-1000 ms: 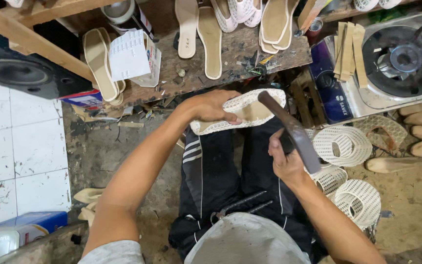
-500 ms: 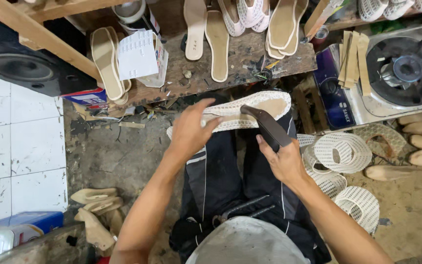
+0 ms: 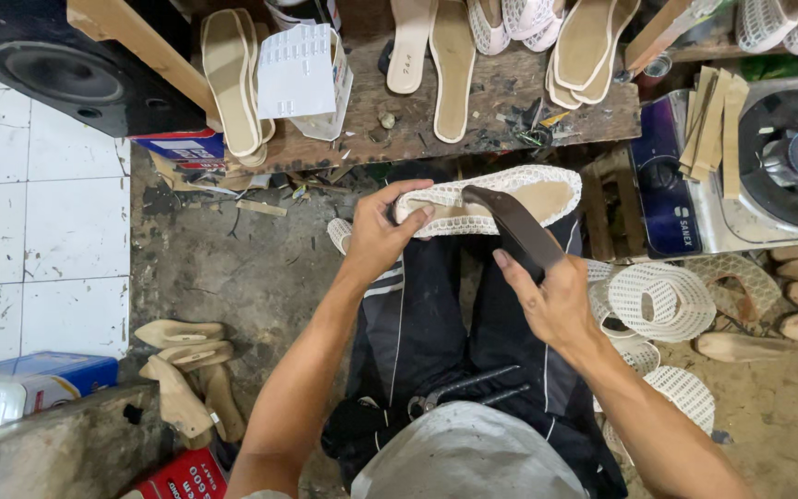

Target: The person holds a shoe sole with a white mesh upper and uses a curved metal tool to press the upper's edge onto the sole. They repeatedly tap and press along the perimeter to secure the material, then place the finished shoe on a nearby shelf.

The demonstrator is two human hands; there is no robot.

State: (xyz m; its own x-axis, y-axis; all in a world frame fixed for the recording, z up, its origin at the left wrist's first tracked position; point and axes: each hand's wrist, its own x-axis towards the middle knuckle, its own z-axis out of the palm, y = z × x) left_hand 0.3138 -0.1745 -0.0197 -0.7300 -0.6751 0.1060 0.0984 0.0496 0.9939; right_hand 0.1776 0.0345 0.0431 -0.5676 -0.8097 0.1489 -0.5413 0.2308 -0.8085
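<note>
My left hand grips one end of a cream shoe with a white mesh upper, holding it sideways over my knees. My right hand is closed on a long dark flat tool, whose upper end rests against the middle of the shoe. Black trousers with white side stripes lie beneath both hands. A pair of metal pliers rests on my lap.
A worn wooden bench ahead carries several beige insoles and a white folded card. White mesh uppers lie at right beside a gas stove. Wooden shoe lasts sit at left, a black speaker at top left.
My left hand slid to the shoe's left end. My right hand brought the dark tool up from beside the shoe until it lies against the shoe's middle.
</note>
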